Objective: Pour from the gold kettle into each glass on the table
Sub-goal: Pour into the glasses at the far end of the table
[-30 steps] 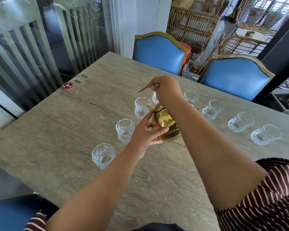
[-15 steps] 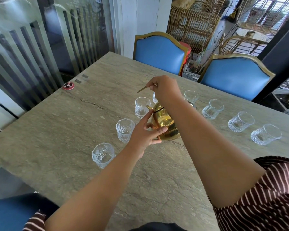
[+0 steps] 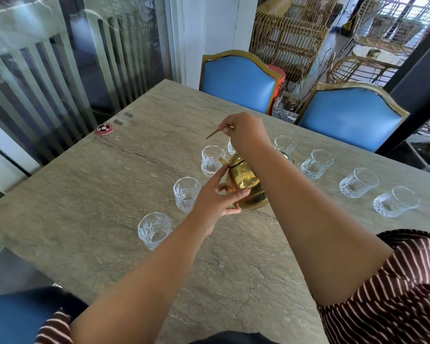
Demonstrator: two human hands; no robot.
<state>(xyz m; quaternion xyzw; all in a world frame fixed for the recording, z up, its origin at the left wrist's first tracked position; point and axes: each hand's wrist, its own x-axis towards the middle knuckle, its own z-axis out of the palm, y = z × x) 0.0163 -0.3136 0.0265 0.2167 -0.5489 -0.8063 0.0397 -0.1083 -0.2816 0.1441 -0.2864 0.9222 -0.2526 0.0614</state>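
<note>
Now the gold kettle (image 3: 246,184) sits mid-counter (image 3: 90,194), the left hand (image 3: 216,199) clasping its handle at 9 o'clock, the right hand (image 3: 246,135) pinching a thin gold stick (possibly its spout tip) above. Nearest glass (image 3: 212,160) stands at 11 o'clock; 7 glasses visible, all apparently empty.
</note>
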